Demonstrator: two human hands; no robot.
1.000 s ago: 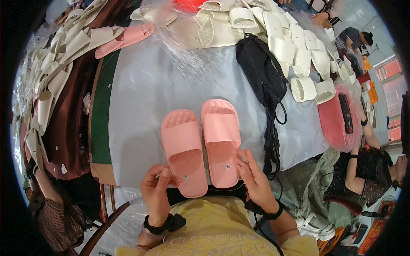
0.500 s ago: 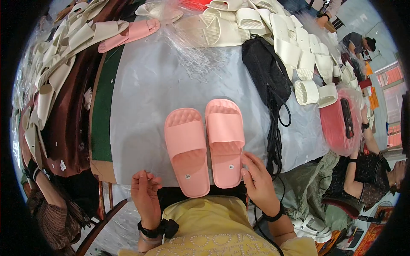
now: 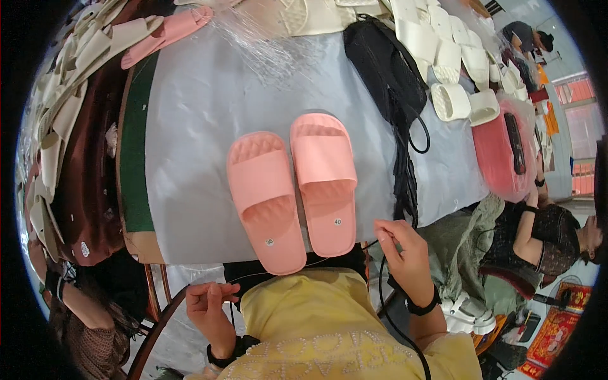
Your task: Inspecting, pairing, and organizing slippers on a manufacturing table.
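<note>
Two pink slide slippers, the left slipper [image 3: 261,180] and the right slipper [image 3: 325,164], lie side by side at the table's near edge, heels toward me. Each has a small round white sticker on its footbed. A thin thread [image 3: 324,259] runs across my lap just below the heels. At its left end my left hand [image 3: 210,310] is closed, thumb against fingertips, in a pinch on the thread. My right hand [image 3: 406,258], right of the slippers and apart from them, is also closed in a pinch at the thread's other end.
A grey sheet [image 3: 190,158] covers the table. Ahead lie cream slippers [image 3: 316,18], clear plastic wrap [image 3: 253,44] and a black mesh bag [image 3: 386,69] with cords. A pink wrapped package [image 3: 494,149] stands right. Co-workers sit left [image 3: 95,329] and right [image 3: 538,247].
My right hand has left the right slipper's edge and moved outward to the right. My left hand has dropped lower. A thread now shows stretched between them. The whole view has shifted slightly.
</note>
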